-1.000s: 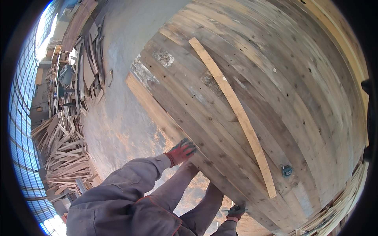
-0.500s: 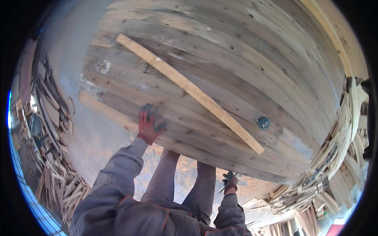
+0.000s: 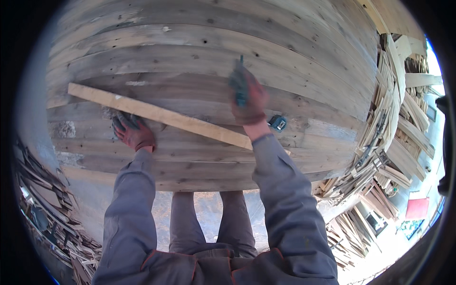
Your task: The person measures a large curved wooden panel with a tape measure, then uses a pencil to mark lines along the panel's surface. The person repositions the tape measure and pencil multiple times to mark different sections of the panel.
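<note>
I saw the left hand (image 3: 133,132), in a red and dark glove, lying flat with its fingers spread on the plank bench (image 3: 190,52). It pressed against the lower edge of the long pale wooden slat (image 3: 159,115), near the left end of this slat. The slat lay slanted over the front part of the bench, from the left edge toward the middle. The right hand (image 3: 248,99), also gloved, was closed around a thin dark tool (image 3: 241,80) that pointed away from me, above the right end of the slat; the picture was blurred there, so I could not tell what kind of tool it was. Just to the right of this hand a small tape measure (image 3: 277,123) lay on the planks. Heaps of scrap wood strips (image 3: 380,142) lay beyond the right edge of the bench. I saw no container on the bench.
</note>
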Tool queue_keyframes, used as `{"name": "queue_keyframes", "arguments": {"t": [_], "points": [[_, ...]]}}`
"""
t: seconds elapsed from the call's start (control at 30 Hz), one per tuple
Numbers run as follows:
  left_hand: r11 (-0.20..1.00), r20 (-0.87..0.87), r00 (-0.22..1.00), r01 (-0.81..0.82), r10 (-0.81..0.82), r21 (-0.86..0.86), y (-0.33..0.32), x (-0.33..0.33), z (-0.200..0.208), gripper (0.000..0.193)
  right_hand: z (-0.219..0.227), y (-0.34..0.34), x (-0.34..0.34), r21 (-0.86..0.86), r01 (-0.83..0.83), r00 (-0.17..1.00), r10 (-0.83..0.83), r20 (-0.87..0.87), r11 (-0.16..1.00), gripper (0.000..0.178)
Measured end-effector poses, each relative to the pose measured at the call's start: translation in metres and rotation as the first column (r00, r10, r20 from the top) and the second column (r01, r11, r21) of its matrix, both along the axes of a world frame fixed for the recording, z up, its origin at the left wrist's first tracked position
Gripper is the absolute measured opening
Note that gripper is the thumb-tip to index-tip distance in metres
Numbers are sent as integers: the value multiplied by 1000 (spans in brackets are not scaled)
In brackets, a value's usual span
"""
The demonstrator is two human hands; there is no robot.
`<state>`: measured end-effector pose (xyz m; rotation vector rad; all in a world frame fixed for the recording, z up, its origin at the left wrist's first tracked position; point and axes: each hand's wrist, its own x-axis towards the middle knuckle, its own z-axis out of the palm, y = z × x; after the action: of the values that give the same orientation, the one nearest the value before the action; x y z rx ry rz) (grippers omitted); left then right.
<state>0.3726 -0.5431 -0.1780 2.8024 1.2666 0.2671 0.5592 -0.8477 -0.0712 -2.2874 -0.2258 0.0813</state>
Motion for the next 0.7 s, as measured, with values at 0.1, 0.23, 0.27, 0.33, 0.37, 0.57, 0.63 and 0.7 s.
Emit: {"name": "queue_keyframes", "arguments": {"t": [0.1,0.23,0.27,0.33,0.37,0.57,0.63,0.7], "points": [[999,26,1000,-4,5,-38,0,4,0,72,-44,22,59,-500,-282,858,449,250,818,40],[999,-21,1000,-18,18,-27,1,3,-6,73,-81,15,69,-561,-509,721,679,138,653,48],[993,-146,984,-108,100,-46,1,2,-8,74,-87,11,70,-487,-490,731,645,224,723,47],[997,-94,993,-70,66,-42,2,1,-9,75,-94,8,69,-368,-492,767,593,246,789,46],[998,-115,992,-57,53,-31,0,0,-8,76,-96,6,70,-389,-506,763,610,213,770,45],[993,-168,982,-101,90,-59,0,4,-9,79,-97,3,75,-398,-541,769,627,123,741,45],[991,-179,977,-124,113,-52,2,2,-12,79,-98,4,76,-384,-545,767,628,130,745,46],[998,-174,984,-51,47,-19,6,0,-15,80,-98,3,77,-383,-536,770,621,144,752,46]]}}
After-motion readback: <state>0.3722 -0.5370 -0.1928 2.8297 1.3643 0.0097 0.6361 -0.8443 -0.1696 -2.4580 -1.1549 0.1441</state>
